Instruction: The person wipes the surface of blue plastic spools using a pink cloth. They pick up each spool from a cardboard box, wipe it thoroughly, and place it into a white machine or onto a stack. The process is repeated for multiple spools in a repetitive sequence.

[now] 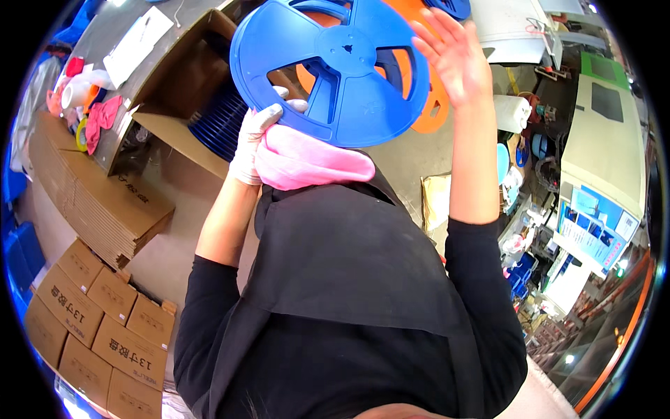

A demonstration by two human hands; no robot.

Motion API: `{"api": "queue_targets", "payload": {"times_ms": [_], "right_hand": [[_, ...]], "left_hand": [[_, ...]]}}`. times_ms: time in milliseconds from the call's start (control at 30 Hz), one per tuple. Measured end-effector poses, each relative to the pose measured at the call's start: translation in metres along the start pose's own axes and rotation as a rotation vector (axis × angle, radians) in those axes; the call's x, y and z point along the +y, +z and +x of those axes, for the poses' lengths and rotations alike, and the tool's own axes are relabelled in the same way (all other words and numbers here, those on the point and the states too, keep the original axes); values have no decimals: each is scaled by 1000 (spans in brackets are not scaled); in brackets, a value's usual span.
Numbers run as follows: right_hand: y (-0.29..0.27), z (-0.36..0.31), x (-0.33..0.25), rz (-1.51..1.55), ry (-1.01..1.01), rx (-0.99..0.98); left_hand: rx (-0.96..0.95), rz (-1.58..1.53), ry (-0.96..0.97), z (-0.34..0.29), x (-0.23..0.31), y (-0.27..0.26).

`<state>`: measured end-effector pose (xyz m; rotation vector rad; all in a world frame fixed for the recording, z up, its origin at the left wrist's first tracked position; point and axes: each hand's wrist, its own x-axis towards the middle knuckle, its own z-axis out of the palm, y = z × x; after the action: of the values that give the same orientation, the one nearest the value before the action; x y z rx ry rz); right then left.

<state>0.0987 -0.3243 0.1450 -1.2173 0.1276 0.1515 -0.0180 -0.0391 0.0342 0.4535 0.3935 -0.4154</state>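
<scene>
A large blue plastic reel (380, 115) with wide cut-outs is held up in front of me. My left hand (251, 136), in a white glove, grips its lower left rim, with the thumb in front and fingertips showing through a cut-out. A folded pink cloth (310, 159) hangs beside that hand, below the rim; how it is held is hidden. My right hand (457, 66) is bare and raised at the reel's right edge, fingers stretched out, holding nothing. Whether it touches the rim I cannot tell. Behind the blue reel shows an orange reel (434, 101), partly covered.
To the left, an open cardboard box (174, 143) holds a row of blue reels (222, 122). Flattened cardboard (105, 188) and stacked closed boxes (105, 328) stand nearer. A grey table (150, 59) carries papers and cloths. A pale machine (604, 133) is at the right.
</scene>
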Motion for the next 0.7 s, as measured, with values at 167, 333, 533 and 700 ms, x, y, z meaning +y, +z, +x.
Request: {"api": "queue_targets", "payload": {"times_ms": [167,333,533,700], "right_hand": [[-59,-43,31,-235,-102,521],[-67,-60,53,-98,19,546],[-63,-57,57,-120,8,513],[-68,-64,61,-168,-17,425]], "left_hand": [[37,-129,3,-16,-3,-23],[-20,-227,34,-20,0,-32],[2,-247,28,-22,1,-33],[28,-105,24,-27,9,-35]]}}
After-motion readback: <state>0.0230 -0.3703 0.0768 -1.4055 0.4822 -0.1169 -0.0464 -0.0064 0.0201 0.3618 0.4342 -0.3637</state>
